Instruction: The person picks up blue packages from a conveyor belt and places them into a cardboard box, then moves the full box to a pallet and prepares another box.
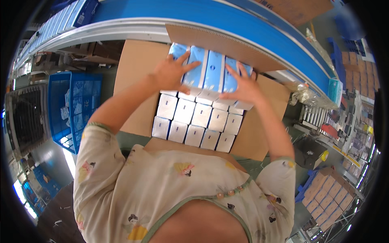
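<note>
An open cardboard carton lies before me with its flaps folded out. Inside it, white-ended tissue packs stand packed in rows. At the carton's far side is a row of blue-and-white tissue packs, its blue sides facing up. My left hand grips the left end of this row, fingers spread over the blue sides and thumb at the near edge. My right hand clasps the right end, its thumb along the near edge and fingers over the top. Whether the row rests on the carton's bottom cannot be seen.
Beyond the carton runs a blue conveyor belt with a metal rail; more packs stand on its left. A blue plastic crate is at the left. Stacked cartons stand at the lower right, near a roller conveyor.
</note>
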The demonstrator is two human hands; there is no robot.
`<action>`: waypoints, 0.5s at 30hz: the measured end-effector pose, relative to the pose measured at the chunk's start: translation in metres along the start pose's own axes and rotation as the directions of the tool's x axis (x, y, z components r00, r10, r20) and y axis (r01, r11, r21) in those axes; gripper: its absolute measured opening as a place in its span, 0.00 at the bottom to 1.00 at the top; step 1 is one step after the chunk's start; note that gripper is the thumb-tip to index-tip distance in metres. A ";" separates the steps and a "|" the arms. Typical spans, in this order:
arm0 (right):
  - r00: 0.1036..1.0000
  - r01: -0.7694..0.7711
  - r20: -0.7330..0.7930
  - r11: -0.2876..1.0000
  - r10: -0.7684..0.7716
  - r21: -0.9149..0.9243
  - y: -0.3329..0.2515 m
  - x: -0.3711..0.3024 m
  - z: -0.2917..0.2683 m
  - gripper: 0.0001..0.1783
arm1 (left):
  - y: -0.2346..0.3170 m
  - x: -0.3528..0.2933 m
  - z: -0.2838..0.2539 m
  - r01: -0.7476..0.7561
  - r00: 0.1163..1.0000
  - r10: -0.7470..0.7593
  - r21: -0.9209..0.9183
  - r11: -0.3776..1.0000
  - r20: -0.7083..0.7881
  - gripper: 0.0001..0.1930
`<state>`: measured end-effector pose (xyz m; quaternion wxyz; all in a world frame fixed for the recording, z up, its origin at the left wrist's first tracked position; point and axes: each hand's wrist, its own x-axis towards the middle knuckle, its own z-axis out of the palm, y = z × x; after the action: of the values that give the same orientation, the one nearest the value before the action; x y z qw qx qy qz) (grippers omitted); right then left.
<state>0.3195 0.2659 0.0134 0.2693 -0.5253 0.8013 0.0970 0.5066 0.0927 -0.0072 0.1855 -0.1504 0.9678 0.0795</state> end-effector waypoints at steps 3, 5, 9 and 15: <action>0.972 0.125 0.135 0.908 -0.193 0.400 0.052 0.059 0.015 0.48 | -0.035 0.036 0.002 -0.149 0.987 0.161 -0.377 0.914 0.001 0.47; 0.992 -0.034 0.128 0.936 -0.012 0.351 0.041 0.061 -0.003 0.41 | -0.030 0.047 -0.023 0.099 0.990 -0.077 -0.197 0.975 0.116 0.39; 0.796 0.171 -0.591 0.985 -0.130 0.014 0.021 0.012 0.014 0.26 | -0.003 0.001 0.002 -0.076 0.740 0.116 0.089 0.993 -0.662 0.21; 0.994 0.108 -0.045 0.760 -0.103 0.641 -0.008 -0.083 0.050 0.29 | -0.005 -0.024 0.055 -0.037 0.989 0.027 -0.068 0.997 -0.143 0.19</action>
<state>0.3681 0.3501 0.0174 0.4350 -0.4461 0.7563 -0.1996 0.5482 0.1056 -0.0489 0.1092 -0.1466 0.9775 0.1056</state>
